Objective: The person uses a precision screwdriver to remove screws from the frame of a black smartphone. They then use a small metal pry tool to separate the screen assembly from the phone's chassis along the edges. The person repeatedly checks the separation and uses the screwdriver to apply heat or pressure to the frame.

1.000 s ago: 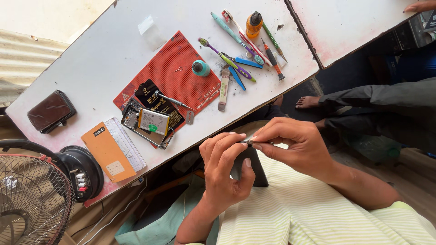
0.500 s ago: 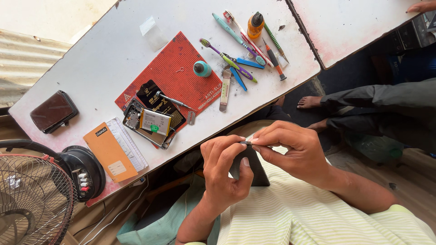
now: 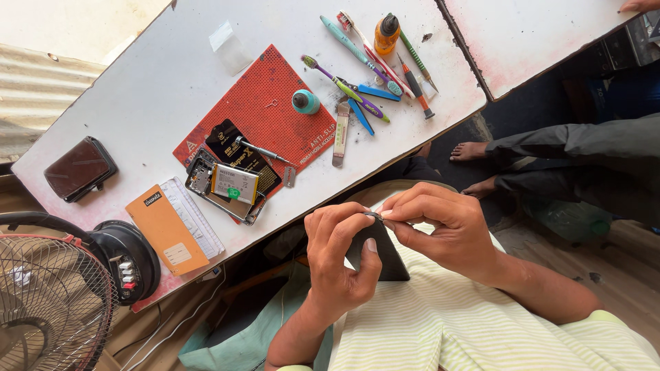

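Observation:
My left hand [image 3: 340, 257] and my right hand [image 3: 440, 230] both grip a dark flat phone panel [image 3: 383, 255] held upright over my lap, below the table edge. The fingertips of both hands pinch its top edge, where a small metal piece shows. On the white table [image 3: 158, 103] lies a red anti-slip mat [image 3: 268, 117] with an opened phone body [image 3: 227, 185], its battery exposed, and a thin screwdriver [image 3: 261, 149] beside it.
Toothbrushes, screwdrivers, blue pry tools [image 3: 364, 103] and an orange glue bottle [image 3: 387, 33] lie at the table's far side. A brown wallet [image 3: 79, 168], an orange box [image 3: 168, 230], a teal cap [image 3: 305, 102] and a black fan [image 3: 48, 302] sit left. Another person's legs [image 3: 564, 148] are at right.
The view has shifted slightly; my hands stay on the panel, fingers working along its top edge with little movement.

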Tool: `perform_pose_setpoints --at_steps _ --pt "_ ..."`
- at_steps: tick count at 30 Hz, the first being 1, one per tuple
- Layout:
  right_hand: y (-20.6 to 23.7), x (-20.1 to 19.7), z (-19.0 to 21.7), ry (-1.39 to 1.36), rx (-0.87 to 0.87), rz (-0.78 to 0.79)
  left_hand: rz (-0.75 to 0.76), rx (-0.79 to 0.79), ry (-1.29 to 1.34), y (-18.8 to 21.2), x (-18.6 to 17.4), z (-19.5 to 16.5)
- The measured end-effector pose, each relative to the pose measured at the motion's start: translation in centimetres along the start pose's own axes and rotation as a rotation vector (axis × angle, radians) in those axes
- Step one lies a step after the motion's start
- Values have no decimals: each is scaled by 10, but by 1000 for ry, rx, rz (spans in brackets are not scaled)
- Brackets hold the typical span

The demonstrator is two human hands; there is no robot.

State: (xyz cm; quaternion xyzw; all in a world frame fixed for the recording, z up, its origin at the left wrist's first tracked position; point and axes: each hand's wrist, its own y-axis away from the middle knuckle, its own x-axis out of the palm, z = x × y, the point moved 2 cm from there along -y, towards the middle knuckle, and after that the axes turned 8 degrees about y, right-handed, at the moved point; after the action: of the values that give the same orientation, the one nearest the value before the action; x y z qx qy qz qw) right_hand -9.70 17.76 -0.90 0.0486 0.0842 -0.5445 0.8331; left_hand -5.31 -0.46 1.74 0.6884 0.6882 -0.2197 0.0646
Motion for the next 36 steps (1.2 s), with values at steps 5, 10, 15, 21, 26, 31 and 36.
perform_pose_setpoints --at_steps 5,10,15,21,26,31,36 --pt "-1 1 -2 -57 30 14 8 -2 -34 -3 -2 -2" --pt "-4 4 -5 -59 38 29 1 8 -18 -5 0 -1" --pt "-4 7 -5 -82 49 36 -11 -37 -51 -3 1 1" --pt "-2 10 -5 -90 105 5 -18 -115 48 0 -4 3" --pt "0 16 -5 -42 83 -33 -31 -94 41 2 -5 5" --pt "3 21 -5 26 21 -67 -38 -125 64 6 -5 7" --pt "6 24 -6 38 0 -83 -37 -141 68 8 -6 9"
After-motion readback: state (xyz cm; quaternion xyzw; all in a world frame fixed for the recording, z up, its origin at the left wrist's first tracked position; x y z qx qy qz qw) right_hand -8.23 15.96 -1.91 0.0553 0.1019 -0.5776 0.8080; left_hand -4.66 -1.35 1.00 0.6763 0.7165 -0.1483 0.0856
